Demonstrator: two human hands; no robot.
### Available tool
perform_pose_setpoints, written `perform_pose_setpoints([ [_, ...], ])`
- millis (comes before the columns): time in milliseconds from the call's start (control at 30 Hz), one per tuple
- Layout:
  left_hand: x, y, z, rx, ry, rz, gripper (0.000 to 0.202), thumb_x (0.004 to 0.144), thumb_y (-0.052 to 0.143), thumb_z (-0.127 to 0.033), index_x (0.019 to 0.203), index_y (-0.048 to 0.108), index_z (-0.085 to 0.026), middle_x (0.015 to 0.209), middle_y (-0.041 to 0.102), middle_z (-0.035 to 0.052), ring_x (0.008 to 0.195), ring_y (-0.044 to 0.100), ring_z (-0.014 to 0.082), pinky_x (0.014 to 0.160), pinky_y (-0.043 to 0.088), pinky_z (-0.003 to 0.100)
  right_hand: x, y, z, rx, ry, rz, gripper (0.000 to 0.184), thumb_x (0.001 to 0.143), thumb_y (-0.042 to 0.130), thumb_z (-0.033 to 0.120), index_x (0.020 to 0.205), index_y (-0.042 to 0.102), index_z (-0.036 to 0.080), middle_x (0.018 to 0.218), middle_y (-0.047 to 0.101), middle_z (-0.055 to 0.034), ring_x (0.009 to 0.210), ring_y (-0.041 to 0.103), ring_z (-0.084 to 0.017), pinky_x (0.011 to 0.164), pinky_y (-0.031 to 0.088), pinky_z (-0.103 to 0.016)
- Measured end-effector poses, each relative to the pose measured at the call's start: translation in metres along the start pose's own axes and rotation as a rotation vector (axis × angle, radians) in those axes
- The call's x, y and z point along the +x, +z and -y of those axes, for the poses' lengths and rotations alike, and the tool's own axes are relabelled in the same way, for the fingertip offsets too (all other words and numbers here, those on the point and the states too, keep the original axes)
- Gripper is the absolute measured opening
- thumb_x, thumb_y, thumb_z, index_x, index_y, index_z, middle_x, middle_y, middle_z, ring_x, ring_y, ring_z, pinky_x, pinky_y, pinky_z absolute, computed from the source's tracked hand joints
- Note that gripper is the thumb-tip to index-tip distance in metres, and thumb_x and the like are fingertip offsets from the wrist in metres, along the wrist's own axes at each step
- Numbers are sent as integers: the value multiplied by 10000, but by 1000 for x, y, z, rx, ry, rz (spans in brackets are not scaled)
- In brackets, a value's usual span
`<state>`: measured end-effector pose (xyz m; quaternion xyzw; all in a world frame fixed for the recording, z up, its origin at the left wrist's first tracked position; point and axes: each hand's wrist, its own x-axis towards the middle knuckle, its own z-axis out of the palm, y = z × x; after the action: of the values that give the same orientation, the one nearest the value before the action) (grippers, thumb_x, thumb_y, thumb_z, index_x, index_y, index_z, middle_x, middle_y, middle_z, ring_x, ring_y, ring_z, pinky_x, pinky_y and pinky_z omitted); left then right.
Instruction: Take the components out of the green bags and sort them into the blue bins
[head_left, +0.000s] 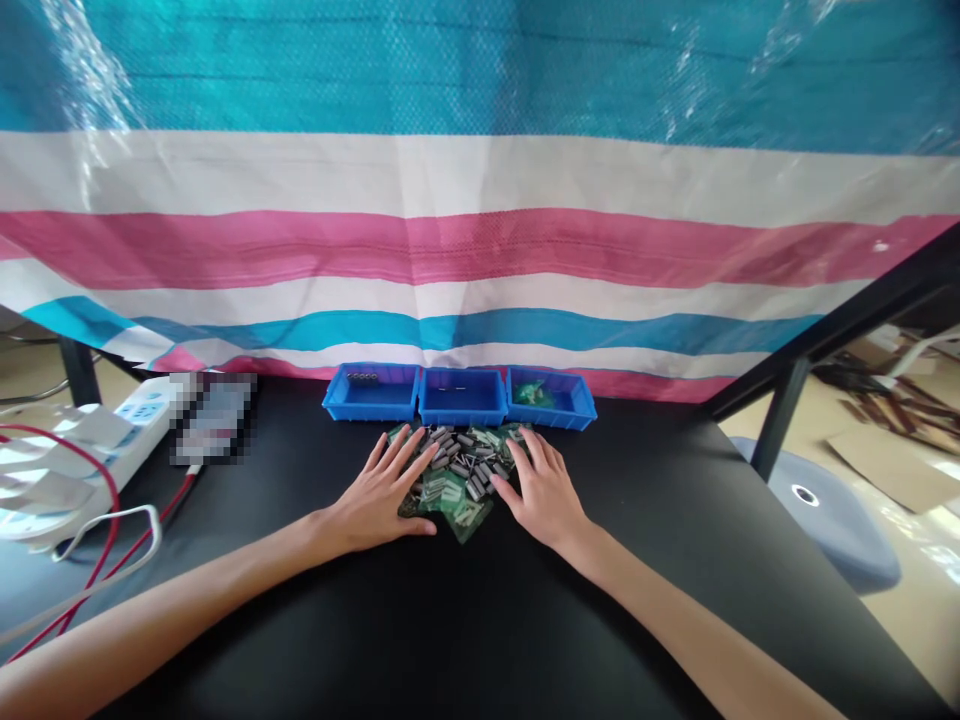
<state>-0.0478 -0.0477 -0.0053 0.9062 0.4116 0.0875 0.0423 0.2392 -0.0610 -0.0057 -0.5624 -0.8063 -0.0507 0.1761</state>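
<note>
Touching fingers (401, 449) (left hand (375, 495), right hand (544, 495)), cylinders (457, 462) pile.

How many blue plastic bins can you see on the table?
3. They stand side by side in one row at the far edge of the black table: the left bin, the middle bin, and the right bin. None seems hidden.

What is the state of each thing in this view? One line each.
Left hand: open, fingertips on the pile.
Right hand: open, fingertips on the pile.
Pile of dark cylinders and green boards: loose, mixed.
Left blue bin: a few cylinders inside.
Middle blue bin: a few tiny pieces.
Right blue bin: green boards inside.
Power strip: lying flat.
</note>
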Motion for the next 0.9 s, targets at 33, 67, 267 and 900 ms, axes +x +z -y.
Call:
perform_pose_setpoints([
  [33,1,1,-2,6,-4,-4,1036,746,470,-783,1531,62,-244,1601,111,125,1462,92,391,1158,123,596,-3,2,3,-5,0,16,580,925,485,494,1326,516,75,1429,422,-230,1331,374,-372,1047,382,-522],
  [67,1,2,-4,10,-7,-10,1029,750,466,-782,1531,71,-240,1600,111,129,1462,93,393,1156,123,600,-5,3,6,-3,-5,31,623,924,474,521,1358,485,75,1455,391,-232,1361,334,-377,1057,371,-528],
  [267,4,3,-10,6,-5,-48,993,774,464,-756,1531,91,-232,1594,130,141,1463,102,385,1157,154,592,-12,1,31,31,-55,64,683,901,503,538,1455,380,158,1491,362,-186,1372,311,-382,1031,399,-518],
  [900,34,-38,7,43,-104,-397,450,956,427,-437,1366,488,-261,1314,552,126,1210,486,300,981,359,446,39,-10,4,-6,14,-190,485,967,414,314,1420,422,140,1403,444,-189,1297,391,-338,1025,367,-499],
])
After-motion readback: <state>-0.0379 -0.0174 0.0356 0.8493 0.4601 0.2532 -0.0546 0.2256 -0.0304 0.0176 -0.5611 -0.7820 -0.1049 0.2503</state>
